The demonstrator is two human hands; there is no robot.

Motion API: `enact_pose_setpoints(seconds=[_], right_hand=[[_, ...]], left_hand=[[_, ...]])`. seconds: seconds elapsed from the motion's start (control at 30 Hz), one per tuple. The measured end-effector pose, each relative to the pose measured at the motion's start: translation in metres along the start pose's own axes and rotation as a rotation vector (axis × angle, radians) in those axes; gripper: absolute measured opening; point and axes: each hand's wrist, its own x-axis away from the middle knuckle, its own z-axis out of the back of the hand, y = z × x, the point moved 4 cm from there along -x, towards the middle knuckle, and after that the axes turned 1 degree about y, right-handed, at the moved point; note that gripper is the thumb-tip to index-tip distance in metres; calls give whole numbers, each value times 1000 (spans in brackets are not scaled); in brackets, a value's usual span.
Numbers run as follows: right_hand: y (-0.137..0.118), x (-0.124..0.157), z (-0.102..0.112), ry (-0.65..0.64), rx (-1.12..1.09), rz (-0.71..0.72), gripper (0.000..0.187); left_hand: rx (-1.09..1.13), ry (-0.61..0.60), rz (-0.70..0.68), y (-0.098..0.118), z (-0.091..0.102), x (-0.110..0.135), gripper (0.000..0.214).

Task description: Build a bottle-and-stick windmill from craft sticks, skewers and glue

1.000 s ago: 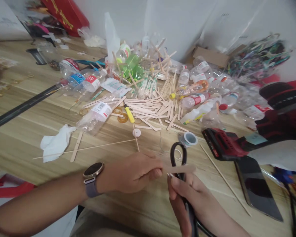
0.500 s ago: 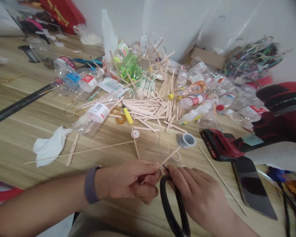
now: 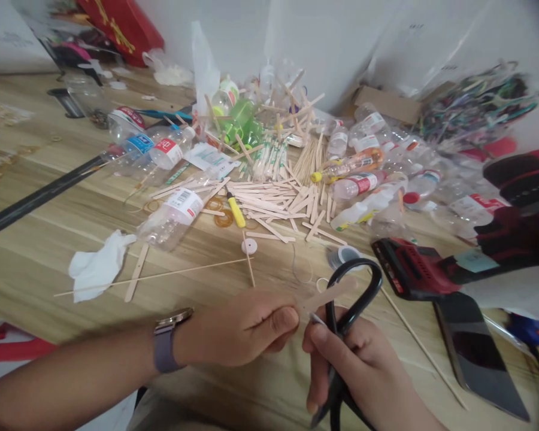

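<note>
My left hand (image 3: 256,329) is closed on a flat wooden craft stick (image 3: 330,296), pinched between thumb and fingers. The stick's broad face shows, its free end reaching up and right behind a scissors handle. A pair of black-handled scissors (image 3: 372,281) is gripped in my right hand (image 3: 354,353), just right of the left hand. One handle loop rises above my fingers, and a small pale metal tip shows by my thumb. Whether the blades touch the stick, I cannot tell. Just beyond sit a grey spool (image 3: 339,256), partly hidden by the loop, and a small pink disc (image 3: 249,246) with a thin stick.
Plastic bottles (image 3: 175,206) lie left and right of a pile of craft sticks (image 3: 273,200). A yellow-handled screwdriver (image 3: 236,212) lies before the pile. To the right are a red cordless power tool (image 3: 413,269) and a phone (image 3: 480,353). Crumpled tissue (image 3: 96,263) is at left.
My right hand has rolled over, swinging a scissors loop from below up above the fingers. The craft stick has turned from its edge to its broad face. The view has shifted slightly.
</note>
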Motion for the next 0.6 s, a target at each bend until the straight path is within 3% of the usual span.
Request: enact_pose_setpoints(seconds=[0.1, 0.2, 0.27, 0.4, 0.6], right_hand=[[4, 3, 6, -24, -30, 5, 58], [17, 1, 11, -77, -144, -84, 55], [27, -4, 14, -90, -203, -159, 56], [38, -17, 16, -116, -152, -244, 58], [43, -23, 9, -177, 160, -175, 49]], left_hand=[[250, -55, 68, -7, -3, -1, 51], [402, 63, 43, -12, 3, -2, 48], [410, 120, 39, -14, 7, -3, 42], [382, 74, 90, -13, 2, 0, 42], [260, 49, 199, -8, -3, 8, 45]])
